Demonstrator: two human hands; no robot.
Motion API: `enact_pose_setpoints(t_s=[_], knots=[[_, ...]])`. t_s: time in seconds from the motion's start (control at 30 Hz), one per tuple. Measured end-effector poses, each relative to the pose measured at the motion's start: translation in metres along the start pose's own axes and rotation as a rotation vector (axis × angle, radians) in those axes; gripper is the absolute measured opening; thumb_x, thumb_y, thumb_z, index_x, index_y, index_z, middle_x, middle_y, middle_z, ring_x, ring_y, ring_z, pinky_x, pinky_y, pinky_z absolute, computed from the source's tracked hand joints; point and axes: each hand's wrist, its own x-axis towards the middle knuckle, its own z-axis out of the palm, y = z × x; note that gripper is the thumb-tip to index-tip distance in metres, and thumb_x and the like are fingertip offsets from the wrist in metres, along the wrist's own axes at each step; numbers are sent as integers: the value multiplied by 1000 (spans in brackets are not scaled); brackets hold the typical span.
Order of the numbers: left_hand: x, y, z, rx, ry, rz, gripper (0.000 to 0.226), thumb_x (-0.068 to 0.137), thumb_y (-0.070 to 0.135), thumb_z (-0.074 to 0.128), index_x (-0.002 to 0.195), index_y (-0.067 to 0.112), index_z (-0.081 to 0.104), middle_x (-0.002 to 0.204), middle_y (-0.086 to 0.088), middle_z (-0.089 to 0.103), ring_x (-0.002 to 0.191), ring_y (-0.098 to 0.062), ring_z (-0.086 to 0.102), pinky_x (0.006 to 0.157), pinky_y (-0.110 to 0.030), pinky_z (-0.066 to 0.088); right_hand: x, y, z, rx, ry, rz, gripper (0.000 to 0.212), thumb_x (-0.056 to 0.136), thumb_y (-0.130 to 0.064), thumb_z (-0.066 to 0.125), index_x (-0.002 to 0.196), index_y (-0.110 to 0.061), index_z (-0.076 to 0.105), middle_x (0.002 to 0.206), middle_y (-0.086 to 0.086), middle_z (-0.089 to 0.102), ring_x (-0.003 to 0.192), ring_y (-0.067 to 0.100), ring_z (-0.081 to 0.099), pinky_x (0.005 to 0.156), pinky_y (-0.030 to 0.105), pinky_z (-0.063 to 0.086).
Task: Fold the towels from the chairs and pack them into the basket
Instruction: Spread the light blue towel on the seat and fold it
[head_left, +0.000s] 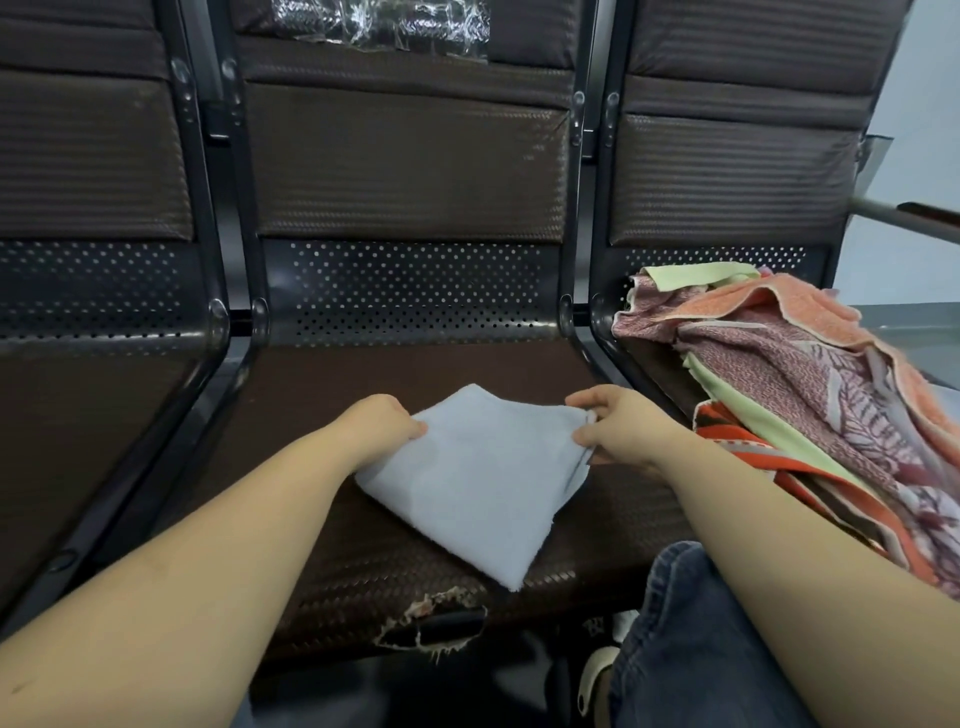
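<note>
A pale blue towel, folded into a rough square, lies on the middle chair seat. My left hand grips its left corner with curled fingers. My right hand pinches the stacked edges at its right corner. A heap of unfolded towels, pink, orange, pale green and patterned purple, fills the right chair seat. No basket shows in the head view.
Three dark brown padded chairs stand in a row with black metal frames. The middle seat's front edge is torn. My knee in blue jeans is at the lower right. Crinkled clear plastic sits on the middle backrest.
</note>
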Motion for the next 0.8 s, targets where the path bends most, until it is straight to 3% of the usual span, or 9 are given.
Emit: enact_pose_setpoints(t_s=[0.2,0.27,0.37,0.43,0.5,0.57,0.63,0.73,0.8], knots=[[-6,-11,-2,-3,7,-16,33,96,31,51,115,6,60,107,-6,58,94,-20,52,76,-28,38,5,3,13,-73,32,45,40,86,5,61,122,-10,54,125,12,52,106,30,57,72,34,57],[-8,-13,0,19,-11,-26,40,97,36,49,122,6,58,118,-9,59,102,-23,54,80,-31,40,3,1,16,-72,33,125,37,86,6,60,120,-9,54,123,13,49,110,33,54,71,36,56],[-7,-13,5,40,-23,-33,54,97,42,46,131,-1,51,133,-18,53,117,-32,53,95,-37,42,-1,-7,15,-61,64,205,33,87,10,55,114,-10,53,128,17,47,110,35,53,56,32,54],[-5,-12,7,76,-28,-28,57,97,46,45,132,1,51,130,-18,55,110,-32,56,83,-35,45,-2,-10,12,-40,71,247,35,88,11,52,117,-9,53,132,18,46,110,35,55,50,29,54],[-3,-12,9,113,-25,-29,59,95,51,44,131,5,51,126,-14,57,105,-27,57,68,-29,39,-2,-8,9,-65,40,293,38,90,9,49,125,-7,50,130,17,48,113,32,55,63,30,56],[-1,-13,11,133,-13,-44,60,95,53,43,133,7,47,126,-10,56,107,-25,55,73,-28,38,-3,-5,8,-113,11,334,38,93,2,52,130,-3,46,120,16,53,106,25,57,71,32,55],[-2,-12,12,140,-4,-41,57,96,50,42,133,8,46,124,-8,55,100,-21,53,76,-28,38,-4,-5,7,-130,-2,357,40,94,-6,55,131,-1,45,111,15,55,96,23,57,66,31,54],[-4,-14,10,164,-12,-37,49,96,45,46,129,9,51,119,-7,57,96,-20,52,76,-28,39,-10,-6,9,-146,-70,399,47,94,-18,58,134,2,42,117,17,59,97,25,63,63,29,53],[-6,-17,8,145,-31,-54,48,93,44,53,126,9,54,116,-6,59,97,-20,55,76,-28,40,-12,-4,13,-104,-114,415,56,91,-26,63,136,0,40,102,15,62,86,24,66,63,32,55]])
